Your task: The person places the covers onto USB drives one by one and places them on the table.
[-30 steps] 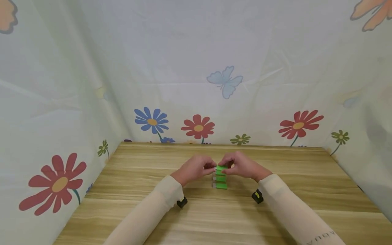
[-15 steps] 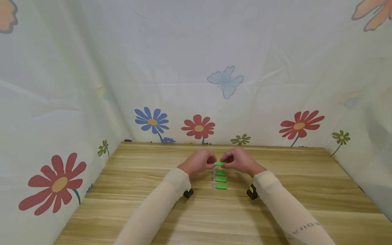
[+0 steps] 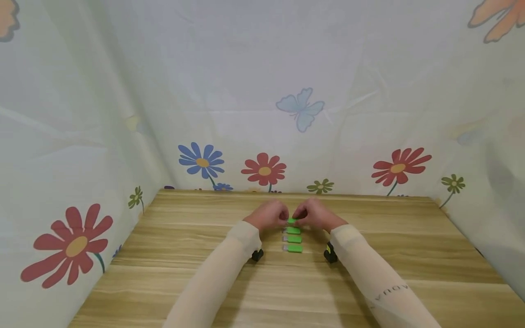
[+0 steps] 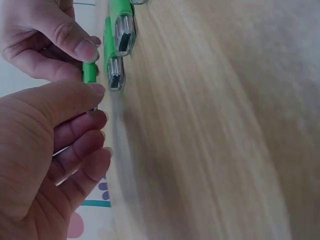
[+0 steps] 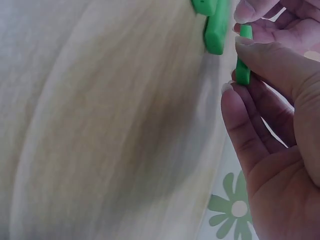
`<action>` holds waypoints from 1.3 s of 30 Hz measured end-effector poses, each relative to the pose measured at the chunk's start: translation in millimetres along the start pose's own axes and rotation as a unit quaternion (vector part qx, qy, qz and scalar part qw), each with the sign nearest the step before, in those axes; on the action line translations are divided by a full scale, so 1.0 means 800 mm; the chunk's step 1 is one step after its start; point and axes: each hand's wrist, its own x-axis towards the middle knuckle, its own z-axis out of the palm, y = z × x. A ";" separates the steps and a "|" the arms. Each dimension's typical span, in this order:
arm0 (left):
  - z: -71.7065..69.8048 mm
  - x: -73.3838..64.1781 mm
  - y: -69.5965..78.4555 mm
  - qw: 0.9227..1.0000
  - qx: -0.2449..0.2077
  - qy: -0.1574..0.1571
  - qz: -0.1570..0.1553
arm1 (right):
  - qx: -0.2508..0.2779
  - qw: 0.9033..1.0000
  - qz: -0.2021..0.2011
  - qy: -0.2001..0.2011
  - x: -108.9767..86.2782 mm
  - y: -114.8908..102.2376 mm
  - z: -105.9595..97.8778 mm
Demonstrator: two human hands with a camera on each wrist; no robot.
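Both hands meet over a green USB flash drive (image 3: 291, 221) at the far end of a short row. My left hand (image 3: 268, 215) pinches its left end between thumb and fingertip, covering most of that end. On the green body (image 5: 243, 65), the thumb and fingers of my right hand (image 3: 320, 215) pinch the other side. Nearer to me, three like drives lie side by side: a far one (image 3: 293, 231), a middle one (image 3: 294, 239) and a near one (image 3: 294, 248). Their clear-capped metal plugs (image 4: 115, 80) point left.
A wood-grain table (image 3: 205, 291) lies under everything. A pale curtain (image 3: 229, 68) printed with flowers and a butterfly stands behind the table's back edge and along both sides. Black wrist cameras hang below both sleeves, the left camera (image 3: 257, 254) and the right camera (image 3: 330, 253).
Both hands have moved away from me, off the row's far drive, and closer together. Three drives now show uncovered, with the pinched one beyond them, slightly lower in view than half a second ago.
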 end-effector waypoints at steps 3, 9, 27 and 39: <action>0.006 0.006 -0.005 1.000 0.014 0.000 0.005 | 0.006 1.000 0.019 -0.008 0.004 0.006 0.002; 0.012 0.008 -0.008 1.000 0.014 -0.017 0.004 | 0.008 1.000 0.010 -0.019 0.008 0.019 0.008; 0.006 -0.003 0.004 1.000 0.009 -0.023 -0.007 | 0.029 0.999 0.027 -0.022 0.003 0.022 0.010; 0.006 -0.002 0.002 1.000 0.028 -0.011 0.008 | 0.021 0.999 0.035 -0.014 0.003 0.022 0.009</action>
